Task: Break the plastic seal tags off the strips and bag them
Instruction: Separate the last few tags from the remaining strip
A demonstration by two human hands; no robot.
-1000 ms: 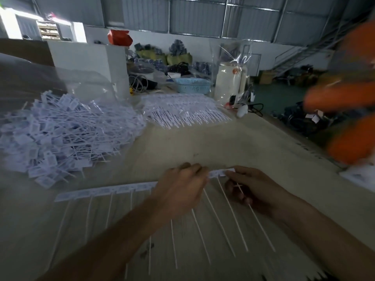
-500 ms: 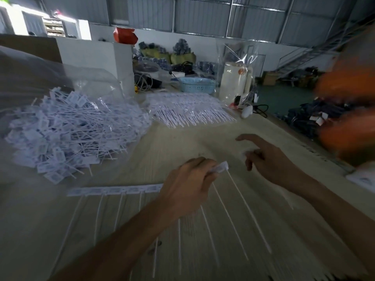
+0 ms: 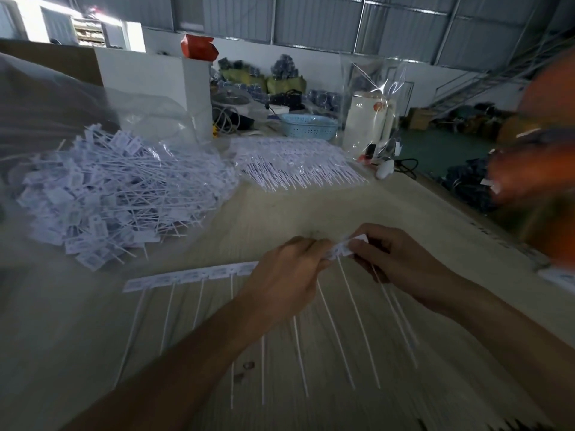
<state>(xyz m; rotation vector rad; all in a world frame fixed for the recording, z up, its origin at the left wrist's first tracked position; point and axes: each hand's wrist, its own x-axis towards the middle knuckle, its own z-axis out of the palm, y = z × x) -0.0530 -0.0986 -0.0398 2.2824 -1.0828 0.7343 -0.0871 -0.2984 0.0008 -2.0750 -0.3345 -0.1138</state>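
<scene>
A white strip of seal tags (image 3: 189, 275) lies across the wooden table (image 3: 311, 209), its thin tails pointing toward me. My left hand (image 3: 286, 275) is closed on the strip's right part. My right hand (image 3: 401, 262) pinches the end tag (image 3: 351, 244) at the strip's right tip, close against my left hand. A clear plastic bag (image 3: 146, 119) at the left holds a big heap of loose tags (image 3: 115, 194).
A stack of unbroken strips (image 3: 295, 166) lies at the back centre. Behind it are a blue basket (image 3: 308, 126), a white jug in plastic wrap (image 3: 370, 119) and a white box (image 3: 155, 82). A blurred person in orange (image 3: 538, 169) is at the right edge.
My right hand, which had swung away to the right with open fingers, has come back and pinched the end tag beside my left hand. The strip has shifted slightly.
</scene>
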